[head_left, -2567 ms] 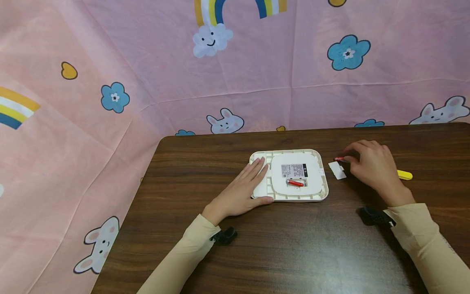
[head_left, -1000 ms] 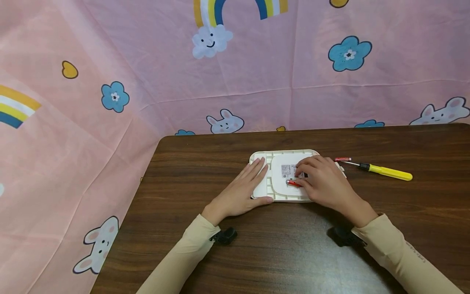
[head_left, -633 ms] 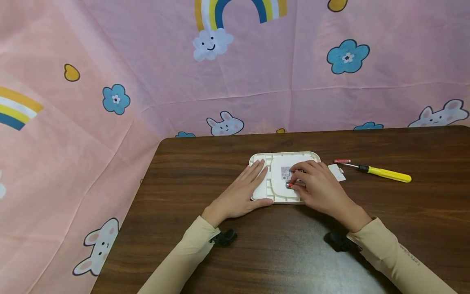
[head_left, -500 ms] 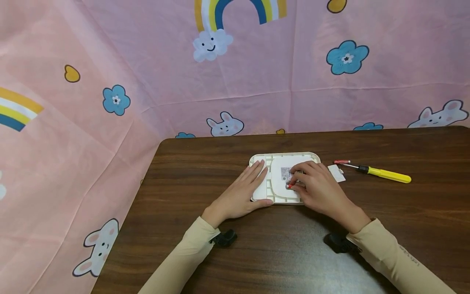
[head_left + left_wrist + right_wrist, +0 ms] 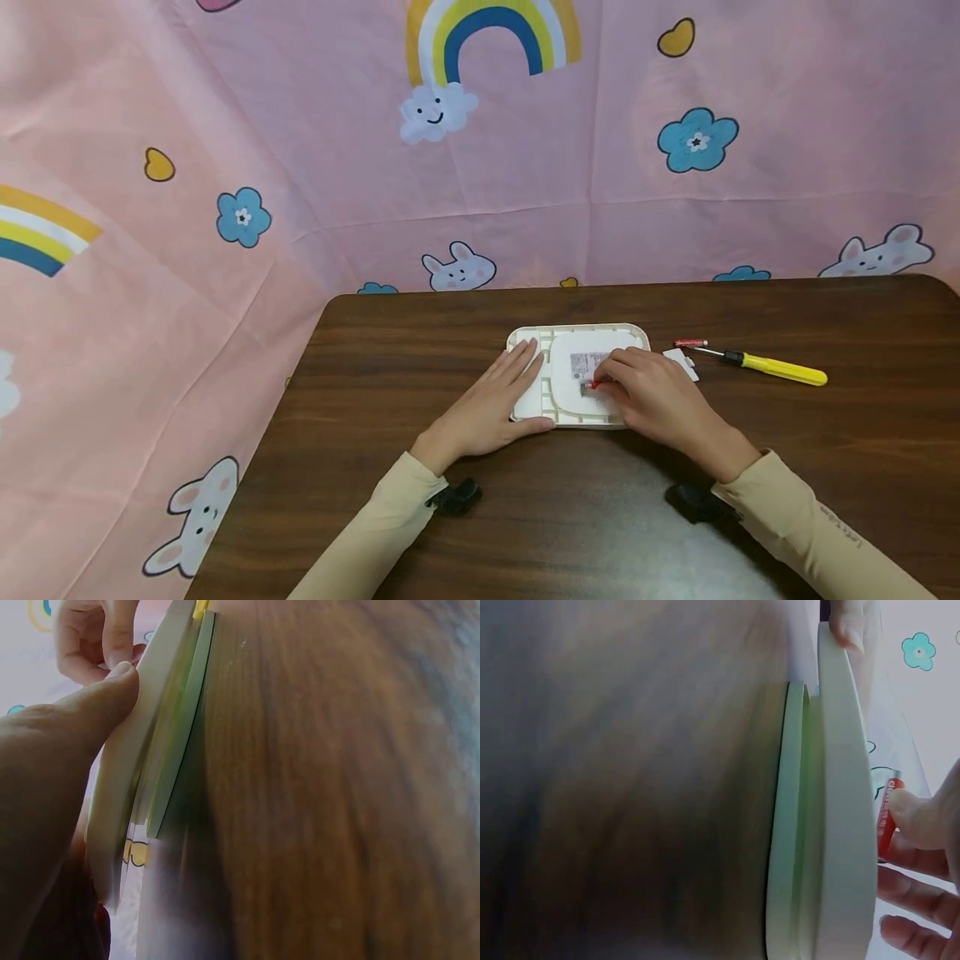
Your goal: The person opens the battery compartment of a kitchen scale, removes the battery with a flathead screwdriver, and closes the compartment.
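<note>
My left hand (image 5: 483,408) lies with its fingers spread on the left end of a white rounded device (image 5: 570,342). The device rests with its labelled underside up. My right hand (image 5: 663,404) pinches a red battery (image 5: 887,817) over the small battery compartment (image 5: 585,388) in that underside. In the right wrist view the battery stands out past the device's edge, tilted, with the thumb against it. The fingers hide most of the compartment. At the near edge, my left thumb shows on the rim in the left wrist view.
Right of the device lie a small white battery cover (image 5: 682,363), a second red battery (image 5: 690,342) and a screwdriver (image 5: 783,369) with a yellow handle. The dark wooden table (image 5: 405,350) ends at a pink patterned cloth (image 5: 525,225) behind and to the left.
My right hand has left the second battery beside the screwdriver, moved left to the device and taken hold of the battery in its compartment. The left hand stays put. The head view has tilted slightly upward.
</note>
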The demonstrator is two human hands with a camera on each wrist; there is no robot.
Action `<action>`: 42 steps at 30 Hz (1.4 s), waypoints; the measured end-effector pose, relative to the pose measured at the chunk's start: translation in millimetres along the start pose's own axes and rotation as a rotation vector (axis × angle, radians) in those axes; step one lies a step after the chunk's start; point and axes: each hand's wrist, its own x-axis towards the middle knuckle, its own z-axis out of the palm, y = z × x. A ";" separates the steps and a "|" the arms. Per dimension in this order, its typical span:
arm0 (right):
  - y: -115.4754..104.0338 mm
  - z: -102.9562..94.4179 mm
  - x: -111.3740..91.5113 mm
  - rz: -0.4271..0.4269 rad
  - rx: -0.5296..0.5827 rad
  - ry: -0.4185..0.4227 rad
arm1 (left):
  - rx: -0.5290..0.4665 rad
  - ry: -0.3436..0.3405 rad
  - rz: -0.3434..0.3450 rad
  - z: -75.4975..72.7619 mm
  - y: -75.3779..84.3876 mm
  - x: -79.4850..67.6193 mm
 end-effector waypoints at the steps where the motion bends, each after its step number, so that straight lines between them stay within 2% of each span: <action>1: 0.6 -1.1 -0.5 -0.003 -0.003 0.001 | 0.000 0.000 -0.001 0.7 0.4 -1.0; 7: 9.7 -7.4 -4.0 -0.027 -0.019 0.013 | -0.002 -0.004 0.003 3.2 4.2 -4.5; 13: 25.4 -12.8 -9.3 0.000 -0.037 -0.008 | -0.002 0.003 0.008 3.7 5.3 -6.8; 23: 74.6 -23.1 -8.0 0.128 -0.109 -0.003 | 0.013 -0.003 0.016 -1.7 3.8 -4.3; 29: 96.9 -30.8 -7.8 0.182 -0.136 -0.041 | 0.021 -0.025 0.021 -4.3 3.2 -3.2; 35: 109.0 -39.4 -6.8 0.238 -0.144 -0.112 | 0.024 -0.028 0.012 -5.9 2.7 -2.3; 42: 114.9 -43.9 -7.8 0.236 -0.142 -0.107 | 0.027 -0.042 0.003 -5.6 2.1 -2.1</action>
